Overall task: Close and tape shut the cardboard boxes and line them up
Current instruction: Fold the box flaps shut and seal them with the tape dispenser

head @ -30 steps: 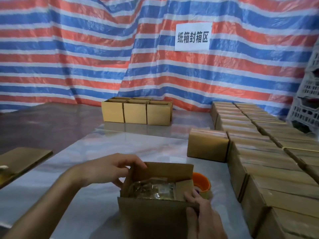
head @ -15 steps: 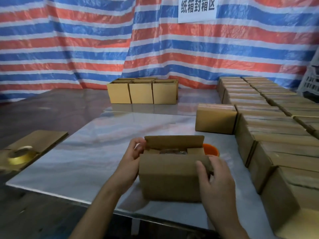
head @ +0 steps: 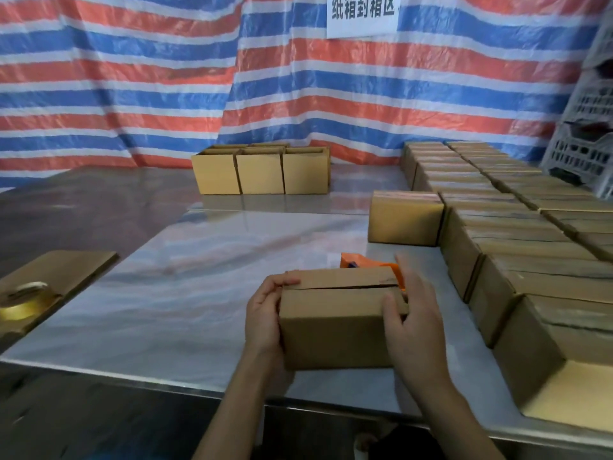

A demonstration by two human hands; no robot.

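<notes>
Clasping the box (head: 335, 327), left hand (head: 263, 315) and right hand (head: 416, 315) half-hide an orange dispenser (head: 363, 260).

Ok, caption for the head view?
Left hand and right hand grip a cardboard box with flaps folded shut on the table; orange tape dispenser behind it, closed boxes lined up at right.

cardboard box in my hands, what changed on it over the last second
The cardboard box had its top flaps open a second ago, with a clear-wrapped item showing inside. They are now folded down and meet at a seam, with no tape visible. The left hand and right hand grip its two ends. Unchanged: the orange tape dispenser behind it, the sealed boxes lined up on the right, and the three boxes at the back.
</notes>
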